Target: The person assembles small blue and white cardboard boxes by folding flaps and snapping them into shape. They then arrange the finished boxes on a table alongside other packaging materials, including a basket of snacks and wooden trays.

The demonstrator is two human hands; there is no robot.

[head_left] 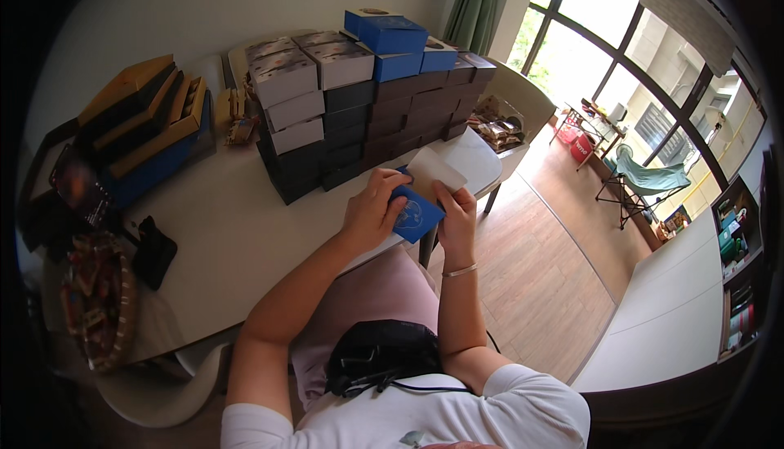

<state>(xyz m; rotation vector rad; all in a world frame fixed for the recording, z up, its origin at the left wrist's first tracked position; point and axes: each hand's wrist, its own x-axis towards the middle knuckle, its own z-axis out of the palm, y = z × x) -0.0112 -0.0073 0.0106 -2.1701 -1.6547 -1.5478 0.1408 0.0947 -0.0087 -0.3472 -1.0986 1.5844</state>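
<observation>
stacked boxes on table, beyond left hand | basket — left of stack | folding chair — right, before window

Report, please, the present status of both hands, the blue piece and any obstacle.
Left hand gripping blue piece, pale emblem facing up. Right hand pinching white panel beside it; join unclear. Stacked boxes beyond hands, on table.

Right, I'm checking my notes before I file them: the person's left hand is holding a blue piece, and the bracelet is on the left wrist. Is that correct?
Not quite: the bracelet is on the right wrist, as the head view shows. The left hand is indeed holding a blue piece.
</observation>
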